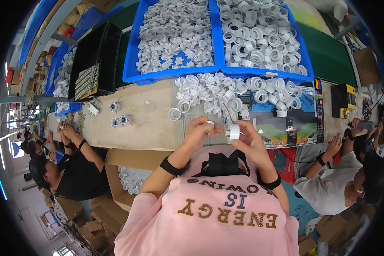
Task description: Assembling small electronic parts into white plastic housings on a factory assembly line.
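Note:
My left hand (199, 131) pinches a small white plastic piece (210, 123) between thumb and fingertips. Just to its right, my right hand (252, 141) grips a white cylindrical housing (233, 132) by its side, and a thin wire (228, 112) seems to rise from it. The two parts are held apart over the table's front edge. Beyond them lies a heap of white petal-shaped plastic pieces (207, 88), with loose white rings (262, 96) to its right. One white ring (174, 114) lies alone near my left hand.
Two blue bins hold white petal-shaped pieces (175, 34) and white rings (260, 32). Round wired parts (114, 123) and a black crate (99, 64) are on the left. An open carton (113, 170) stands below the table edge. Co-workers sit left (72, 170) and right (328, 183).

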`<state>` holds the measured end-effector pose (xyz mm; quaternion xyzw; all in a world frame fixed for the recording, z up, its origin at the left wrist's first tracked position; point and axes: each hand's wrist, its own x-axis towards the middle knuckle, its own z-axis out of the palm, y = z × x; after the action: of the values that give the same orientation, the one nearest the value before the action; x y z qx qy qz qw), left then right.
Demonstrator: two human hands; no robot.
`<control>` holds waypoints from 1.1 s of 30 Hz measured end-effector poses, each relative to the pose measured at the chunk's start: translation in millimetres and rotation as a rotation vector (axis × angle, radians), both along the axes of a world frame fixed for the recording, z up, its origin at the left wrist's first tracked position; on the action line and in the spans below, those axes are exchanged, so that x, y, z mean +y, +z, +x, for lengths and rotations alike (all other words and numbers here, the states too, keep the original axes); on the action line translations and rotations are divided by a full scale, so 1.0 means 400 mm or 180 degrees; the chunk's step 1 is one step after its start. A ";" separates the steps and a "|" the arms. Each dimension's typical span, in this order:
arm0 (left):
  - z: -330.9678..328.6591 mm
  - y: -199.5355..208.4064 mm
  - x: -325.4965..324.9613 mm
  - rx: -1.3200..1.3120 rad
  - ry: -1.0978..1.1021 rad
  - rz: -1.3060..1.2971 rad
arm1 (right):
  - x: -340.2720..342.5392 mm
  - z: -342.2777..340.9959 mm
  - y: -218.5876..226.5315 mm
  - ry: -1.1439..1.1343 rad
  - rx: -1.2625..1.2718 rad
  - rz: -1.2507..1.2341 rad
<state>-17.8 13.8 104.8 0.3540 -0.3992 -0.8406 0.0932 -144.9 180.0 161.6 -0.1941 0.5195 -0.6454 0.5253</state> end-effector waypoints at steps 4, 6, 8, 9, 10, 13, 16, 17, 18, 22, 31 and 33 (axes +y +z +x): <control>-0.020 0.056 0.010 0.0309 -0.0189 0.1210 | -0.022 0.044 0.004 0.0057 0.0355 -0.0094; -0.024 0.068 0.025 -0.0299 -0.0146 0.1189 | -0.031 0.059 0.007 0.0118 0.0731 -0.0180; -0.020 0.067 0.030 0.0076 -0.0188 0.1279 | -0.036 0.065 0.011 0.0015 0.0868 -0.0139; -0.018 0.066 0.031 0.0455 -0.0235 0.1368 | -0.037 0.066 0.011 -0.0091 0.1009 -0.0094; -0.018 0.073 0.031 0.0453 -0.0238 0.1370 | -0.037 0.065 0.012 -0.0095 0.1008 -0.0091; -0.018 0.114 0.035 0.0736 -0.0346 0.1532 | -0.037 0.064 0.011 -0.0172 0.0928 -0.0071; -0.018 0.140 0.046 0.0785 -0.0317 0.1483 | -0.039 0.067 0.008 -0.0053 0.0930 -0.0027; -0.017 0.144 0.047 0.0779 -0.0368 0.1494 | -0.041 0.066 0.009 -0.0022 0.0914 -0.0042; -0.017 0.145 0.048 0.0773 -0.0418 0.1505 | -0.042 0.066 0.009 0.0010 0.0899 -0.0057; -0.008 0.144 0.057 0.0710 -0.0397 0.1605 | -0.040 0.071 0.018 0.0076 0.0977 -0.0025; -0.054 0.165 0.074 0.0121 -0.0057 0.0715 | -0.076 0.037 0.093 0.0174 0.3118 -0.0115; -0.047 0.153 0.067 -0.0218 -0.0184 0.0819 | -0.077 0.018 0.079 0.0760 0.2543 0.0319</control>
<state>-36.6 40.7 166.1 0.3799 -0.3012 -0.8746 0.0091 -137.7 149.2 193.1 -0.4622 0.6869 -0.4279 0.3625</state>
